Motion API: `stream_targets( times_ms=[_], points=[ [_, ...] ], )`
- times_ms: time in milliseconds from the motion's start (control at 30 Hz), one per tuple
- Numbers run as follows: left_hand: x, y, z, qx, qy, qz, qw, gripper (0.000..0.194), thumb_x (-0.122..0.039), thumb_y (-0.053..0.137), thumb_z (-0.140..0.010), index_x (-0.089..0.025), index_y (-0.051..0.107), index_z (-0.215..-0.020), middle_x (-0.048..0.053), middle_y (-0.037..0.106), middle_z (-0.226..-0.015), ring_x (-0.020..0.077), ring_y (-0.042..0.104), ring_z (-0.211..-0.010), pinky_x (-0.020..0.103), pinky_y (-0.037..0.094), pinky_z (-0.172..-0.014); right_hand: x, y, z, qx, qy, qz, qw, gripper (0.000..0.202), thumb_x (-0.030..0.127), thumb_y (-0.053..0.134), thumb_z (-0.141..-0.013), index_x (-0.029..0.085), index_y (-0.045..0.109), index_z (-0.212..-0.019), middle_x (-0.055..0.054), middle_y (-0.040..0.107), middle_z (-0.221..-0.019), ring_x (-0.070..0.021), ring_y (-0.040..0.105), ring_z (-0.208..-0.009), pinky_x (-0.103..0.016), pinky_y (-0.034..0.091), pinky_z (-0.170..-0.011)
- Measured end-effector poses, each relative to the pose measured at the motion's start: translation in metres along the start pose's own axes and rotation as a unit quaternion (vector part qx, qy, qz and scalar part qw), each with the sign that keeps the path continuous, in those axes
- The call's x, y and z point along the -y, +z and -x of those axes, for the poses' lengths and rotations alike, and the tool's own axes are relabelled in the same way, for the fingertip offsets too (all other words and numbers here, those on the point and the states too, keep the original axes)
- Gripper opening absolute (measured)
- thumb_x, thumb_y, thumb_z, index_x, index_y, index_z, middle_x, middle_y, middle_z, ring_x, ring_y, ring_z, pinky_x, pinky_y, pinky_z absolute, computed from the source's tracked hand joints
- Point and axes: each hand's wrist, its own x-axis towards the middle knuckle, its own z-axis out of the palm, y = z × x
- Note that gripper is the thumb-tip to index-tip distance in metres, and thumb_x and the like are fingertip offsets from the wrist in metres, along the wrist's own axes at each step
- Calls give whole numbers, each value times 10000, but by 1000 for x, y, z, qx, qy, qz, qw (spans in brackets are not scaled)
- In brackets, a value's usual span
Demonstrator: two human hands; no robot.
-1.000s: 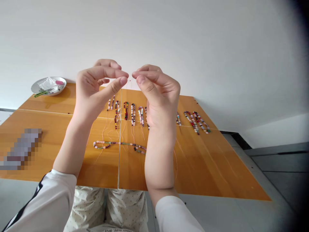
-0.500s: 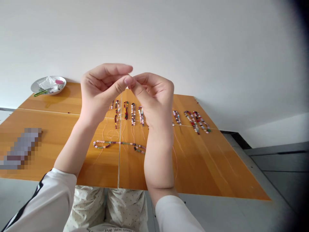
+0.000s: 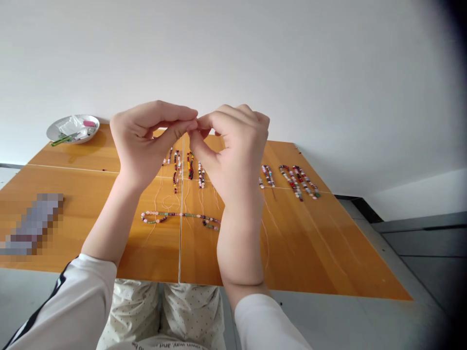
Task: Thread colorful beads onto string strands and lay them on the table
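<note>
Both hands are raised above the table, their fingertips meeting in front of the wall. My left hand point(image 3: 146, 136) is closed in a pinch, thumb against fingers. My right hand point(image 3: 233, 141) pinches at the same spot, thumb and index finger together. Whatever lies between the fingertips is too fine to make out. Below them, a long bead strand point(image 3: 175, 214) curves across the tabletop, partly hidden by my right forearm. Behind the hands lie several short bead strands, among them a red and yellow one point(image 3: 190, 166), with thin pinkish threads point(image 3: 186, 194) trailing toward me.
The wooden table point(image 3: 310, 253) has seams across its top. A white plate point(image 3: 54, 131) at the back left holds plastic bags and a green-handled tool. A blurred-out flat object point(image 3: 34, 226) lies at the left. More bead strands point(image 3: 292, 182) rest at the right, near the wall point(image 3: 233, 53).
My right hand has turned so that its back and knuckles show more. My left fingers have closed down onto the thumb, where they were apart before. The table items stay put.
</note>
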Motion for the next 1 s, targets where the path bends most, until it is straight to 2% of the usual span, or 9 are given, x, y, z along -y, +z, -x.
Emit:
stream_targets(
  times_ms=[100, 167, 367, 467, 600, 733, 867, 1000],
  points=[
    [7, -9, -3, 45, -9, -25, 999, 98, -312, 827, -767, -245, 777, -817, 11, 766, -814, 245, 718, -924, 357, 558, -794, 5, -5, 0, 49, 28, 27, 998, 189, 211, 603, -924, 216, 587, -736, -8, 661, -759, -219, 598, -842, -415, 337, -860],
    [11, -12, -5, 69, -7, -58, 996, 108, -352, 808, -783, -257, 773, -820, 9, 762, -817, 238, 712, -940, 354, 548, -824, 8, -9, 1, 84, 52, 42, 994, 199, 222, 582, -940, 218, 578, -741, -15, 669, -778, -230, 601, -874, -414, 322, -877],
    [16, -14, -10, 136, 60, -117, 982, 139, -449, 781, -781, -315, 790, -818, 15, 743, -769, 213, 666, -768, 383, 551, -758, 8, -9, 2, 102, 62, 62, 991, 191, 157, 622, -864, 210, 555, -693, 22, 675, -748, -209, 590, -834, -388, 301, -823],
    [17, -14, -12, 150, 41, -117, 981, 160, -461, 813, -741, -316, 788, -804, 26, 734, -745, 231, 645, -752, 415, 544, -760, 6, -7, 2, 114, 73, 66, 989, 199, 152, 610, -851, 203, 534, -674, 14, 683, -749, -218, 591, -835, -389, 295, -815],
    [16, -14, -14, 149, 5, -116, 982, 139, -446, 811, -748, -317, 776, -784, 30, 714, -723, 239, 637, -752, 430, 530, -760, 4, -5, 2, 120, 75, 62, 988, 171, 156, 603, -855, 206, 561, -697, 0, 686, -754, -227, 587, -835, -391, 286, -812],
    [13, -12, -12, 153, 12, -131, 979, 47, -340, 797, -769, -303, 768, -766, 29, 718, -751, 230, 625, -765, 410, 511, -768, 4, -3, 3, 93, 70, 68, 991, 181, 171, 625, -860, 207, 590, -686, 11, 683, -732, -221, 569, -828, -390, 273, -811],
    [14, -7, -7, 101, -12, -98, 990, 55, -283, 751, -811, -243, 754, -774, 38, 718, -782, 222, 644, -819, 373, 507, -784, 7, -5, 1, 82, 80, 47, 992, 183, 179, 607, -886, 219, 603, -708, 8, 695, -752, -221, 569, -844, -398, 283, -832],
    [15, -5, -4, 72, -14, -45, 996, 126, -319, 752, -819, -196, 731, -835, 29, 731, -809, 197, 658, -858, 338, 527, -789, 8, -8, 0, 77, 88, 24, 993, 160, 183, 602, -911, 230, 611, -758, -7, 705, -803, -224, 587, -867, -399, 304, -855]
  ],
)
